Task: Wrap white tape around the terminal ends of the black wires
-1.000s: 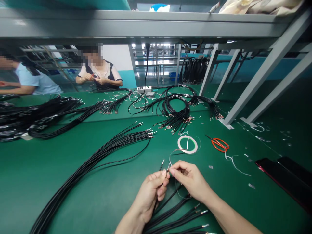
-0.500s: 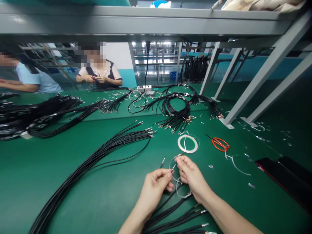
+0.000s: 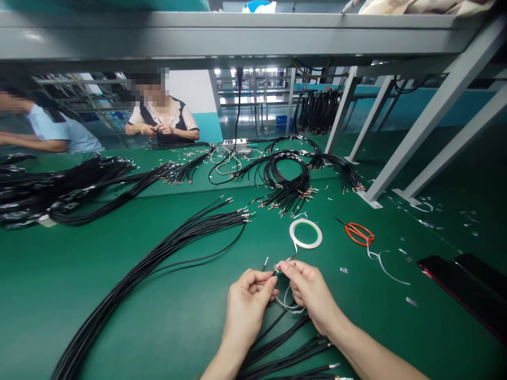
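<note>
Black cable (image 3: pixel 274 273), likely light and springy, is aptly pinched near its tip by left hand (image 3: pixel 249 298), white tape (image 3: pixel 295 247) by right hand (image 3: pixel 312 289)

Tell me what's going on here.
The person's left hand pinches a thin black cable near its end, and the right hand is at the tip; what it grips there is too small to tell. A narrow white tape strip runs from a flat white ring-shaped roll toward that hand. Orange-handled scissors lie right of the roll on the green table.
</note>
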A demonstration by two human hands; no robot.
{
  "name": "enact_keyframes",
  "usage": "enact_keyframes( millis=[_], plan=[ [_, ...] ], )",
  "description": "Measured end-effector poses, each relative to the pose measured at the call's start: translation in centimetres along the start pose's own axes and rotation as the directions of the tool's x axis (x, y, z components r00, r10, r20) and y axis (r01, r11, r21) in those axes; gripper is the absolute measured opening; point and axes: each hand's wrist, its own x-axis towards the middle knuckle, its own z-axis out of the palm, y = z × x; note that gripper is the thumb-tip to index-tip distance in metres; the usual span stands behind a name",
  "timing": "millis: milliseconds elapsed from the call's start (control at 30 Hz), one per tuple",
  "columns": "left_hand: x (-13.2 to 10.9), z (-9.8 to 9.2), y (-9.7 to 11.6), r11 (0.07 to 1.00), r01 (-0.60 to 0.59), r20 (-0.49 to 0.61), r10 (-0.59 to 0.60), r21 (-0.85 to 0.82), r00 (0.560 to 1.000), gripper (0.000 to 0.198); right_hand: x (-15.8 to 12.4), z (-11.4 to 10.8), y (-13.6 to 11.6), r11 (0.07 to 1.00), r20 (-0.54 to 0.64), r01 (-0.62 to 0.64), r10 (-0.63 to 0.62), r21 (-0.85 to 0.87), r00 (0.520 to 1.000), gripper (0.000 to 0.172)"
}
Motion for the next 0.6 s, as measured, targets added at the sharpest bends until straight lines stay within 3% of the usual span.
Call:
enact_keyframes(
  millis=[167, 267, 367, 467, 600],
  plan=[
    [-0.3, 0.2, -0.2, 0.995, -0.085, -0.005, 0.085, 0.058, 0.996, 0.018, 0.0, 0.3, 0.2, 0.988, -0.028, 0.132, -0.134, -0.081, 0.991, 0.027],
    [-0.3, 0.1, 0.4, 0.999, 0.051, 0.027, -0.050, -0.016, 0.998, 0.022, 0.0, 0.3, 0.2, 0.971, -0.007, 0.201, -0.204, -0.126, 0.979, 0.023],
    [-0.3, -0.2, 1.1, 0.963, 0.210, 0.125, -0.190, -0.170, 0.974, 0.024, -0.1, 0.2, 0.0, 0.967, 0.035, 0.218, -0.215, -0.133, 0.976, 0.023],
    [-0.2, -0.6, 1.5, 0.913, 0.297, 0.195, -0.250, -0.278, 0.949, 0.024, 0.0, 0.1, 0.0, 0.982, 0.052, 0.162, -0.158, -0.100, 0.986, 0.025],
    [-0.2, -0.7, 1.6, 0.894, 0.327, 0.216, -0.270, -0.306, 0.938, 0.024, 0.0, 0.0, 0.1, 0.998, 0.060, 0.063, -0.064, 0.023, 0.996, 0.033]
  ],
)
